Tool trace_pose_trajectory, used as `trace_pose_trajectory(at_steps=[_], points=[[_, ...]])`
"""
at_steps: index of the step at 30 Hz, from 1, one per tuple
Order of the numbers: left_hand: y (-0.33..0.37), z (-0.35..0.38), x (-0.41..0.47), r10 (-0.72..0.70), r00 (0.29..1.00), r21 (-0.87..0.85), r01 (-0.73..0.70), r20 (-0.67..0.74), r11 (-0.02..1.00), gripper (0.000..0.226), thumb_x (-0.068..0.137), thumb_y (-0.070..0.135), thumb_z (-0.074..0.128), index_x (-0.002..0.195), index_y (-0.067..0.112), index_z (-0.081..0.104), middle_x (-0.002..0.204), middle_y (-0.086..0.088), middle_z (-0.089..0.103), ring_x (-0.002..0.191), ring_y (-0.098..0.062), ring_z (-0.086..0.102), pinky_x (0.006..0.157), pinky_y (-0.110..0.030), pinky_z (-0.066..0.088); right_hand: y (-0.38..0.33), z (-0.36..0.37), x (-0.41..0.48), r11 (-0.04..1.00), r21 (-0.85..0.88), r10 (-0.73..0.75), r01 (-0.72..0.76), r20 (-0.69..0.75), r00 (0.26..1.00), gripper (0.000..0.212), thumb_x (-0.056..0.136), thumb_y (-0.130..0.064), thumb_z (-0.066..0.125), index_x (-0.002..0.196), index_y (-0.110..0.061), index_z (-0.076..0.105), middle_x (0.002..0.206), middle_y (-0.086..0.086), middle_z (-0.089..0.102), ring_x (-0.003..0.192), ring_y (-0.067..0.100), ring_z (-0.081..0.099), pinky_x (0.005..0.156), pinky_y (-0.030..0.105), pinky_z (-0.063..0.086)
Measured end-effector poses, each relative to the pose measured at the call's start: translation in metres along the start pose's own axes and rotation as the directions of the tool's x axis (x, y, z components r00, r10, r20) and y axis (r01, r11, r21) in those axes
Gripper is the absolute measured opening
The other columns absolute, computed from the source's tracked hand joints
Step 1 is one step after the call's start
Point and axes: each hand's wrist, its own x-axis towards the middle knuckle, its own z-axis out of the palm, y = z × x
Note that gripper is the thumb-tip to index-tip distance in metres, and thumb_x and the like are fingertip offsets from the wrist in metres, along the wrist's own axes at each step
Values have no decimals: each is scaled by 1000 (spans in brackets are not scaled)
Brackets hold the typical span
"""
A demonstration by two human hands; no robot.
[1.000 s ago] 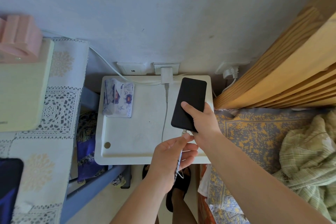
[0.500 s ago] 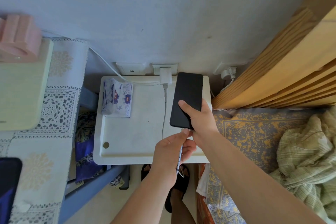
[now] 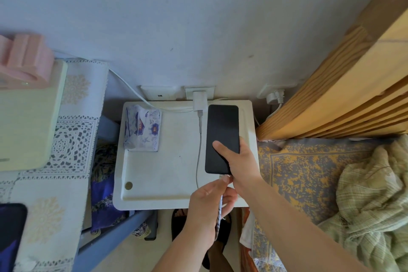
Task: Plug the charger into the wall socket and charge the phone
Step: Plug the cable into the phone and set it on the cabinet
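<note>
A white charger (image 3: pixel 199 102) sits plugged into the wall socket (image 3: pixel 210 91) at the back of a small white table (image 3: pixel 163 170). Its grey cable (image 3: pixel 199 152) runs down the table toward me. My right hand (image 3: pixel 241 164) grips the lower half of a black phone (image 3: pixel 222 132), screen dark, held just above the table's right side. My left hand (image 3: pixel 208 201) pinches the cable's plug end right at the phone's bottom edge. The connector tip is hidden between my fingers and the phone.
A tissue pack (image 3: pixel 142 130) lies on the table's back left. A second wall plate (image 3: pixel 159 93) and another plug (image 3: pixel 274 96) flank the socket. A wooden bed frame (image 3: pixel 344 95) and bedding (image 3: pixel 309 172) are at right, a lace-covered desk (image 3: pixel 55 161) at left.
The phone has straightened from a tilt to nearly upright and shifted slightly up the table. My left hand's plug end has stayed at the phone's bottom edge.
</note>
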Motion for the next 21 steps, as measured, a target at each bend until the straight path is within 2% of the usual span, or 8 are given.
trace_pose_trajectory(at_steps=[2, 4, 6, 10, 16, 21], points=[[-4, 0, 1, -11, 1000, -1, 11, 26, 1000, 35, 71, 30, 79, 86, -1, 75, 53, -3, 61, 44, -13, 55, 46, -20, 47, 7, -4, 0, 999, 20, 39, -38, -14, 999, 29, 76, -27, 80, 96, -36, 61, 99, -4, 73, 92, 18, 71, 73, 36, 62], [-8, 0, 2, -9, 1000, 26, 9, 1, 1000, 26, 74, 30, 79, 80, 4, 78, 57, -6, 66, 52, -15, 60, 55, -23, 51, 11, -8, 1, 998, 27, 66, -65, -22, 998, 30, 77, -27, 79, 98, -36, 60, 104, -1, 72, 98, 23, 69, 83, 44, 61], [-12, 2, 3, -8, 999, 47, 10, -32, 999, 22, 74, 31, 79, 76, 9, 80, 62, -8, 70, 60, -17, 65, 61, -28, 53, 14, -12, 3, 997, 19, 81, -80, -27, 996, 30, 78, -26, 79, 99, -36, 60, 104, -1, 71, 99, 24, 68, 85, 47, 60], [-18, 4, 4, -23, 998, 38, 25, -61, 999, 18, 76, 29, 77, 77, 11, 80, 64, -9, 73, 60, -16, 68, 50, -25, 54, 19, -16, 7, 994, -30, 103, -104, -21, 994, 34, 79, -24, 76, 109, -27, 60, 107, 6, 71, 99, 29, 68, 89, 52, 57], [-22, 8, 11, -35, 997, -26, 34, -62, 999, 23, 76, 23, 77, 84, 1, 77, 58, -10, 68, 47, -15, 60, 37, -19, 42, 26, -19, 16, 987, -38, 158, -159, -19, 987, 31, 78, -23, 78, 105, -23, 62, 105, 10, 72, 98, 34, 68, 89, 55, 56], [-28, 10, 21, -60, 996, -56, 56, -70, 997, 22, 82, 20, 73, 88, -2, 74, 55, -7, 63, 44, -13, 55, 34, -18, 39, 31, -21, 25, 979, -70, 188, -190, -32, 982, 36, 77, -25, 78, 109, -22, 61, 108, 11, 70, 99, 33, 67, 90, 54, 56]])
